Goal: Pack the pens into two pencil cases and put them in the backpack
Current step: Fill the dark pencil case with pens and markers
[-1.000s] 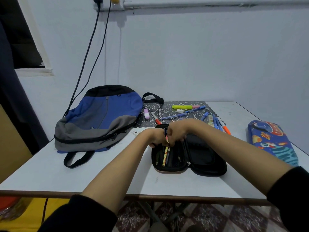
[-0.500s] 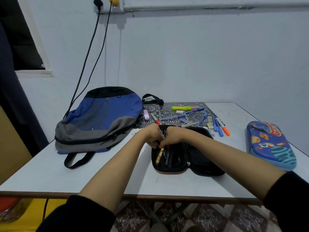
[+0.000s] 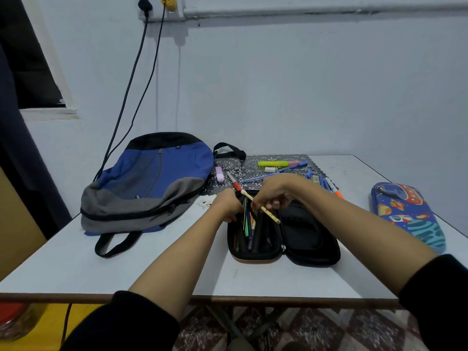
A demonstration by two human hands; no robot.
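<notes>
While the right hand (image 3: 276,195) pinches it near its middle, a pale yellow pencil (image 3: 271,215) hangs slantwise just above the open black pencil case (image 3: 311,239). Its long axis runs from far-left to near-right. The white-capped end points away, close beside the left hand (image 3: 226,205); the other end points back toward the person, over the seam between the case's two halves. Both ends stick out past the curled fingers (image 3: 273,203). The pencil is thin and round, speckled with small red marks.

The case is a stiff oval shell with a zip round its rim, lying flat on the white surface (image 3: 76,249). Its left half holds several slim pens set lengthwise, among them a green one. The left hand's fingers are curled over that half's far rim, gripping it.

Beyond the case a dark lace-patterned mat (image 3: 255,160) carries loose pens: a yellow highlighter (image 3: 272,163), a red-capped marker (image 3: 234,181) and a blue pen (image 3: 258,177). A soft blue and grey backpack (image 3: 147,183) slumps on the left. A glossy blue pencil case (image 3: 407,214) printed with rockets lies well apart on the right.
</notes>
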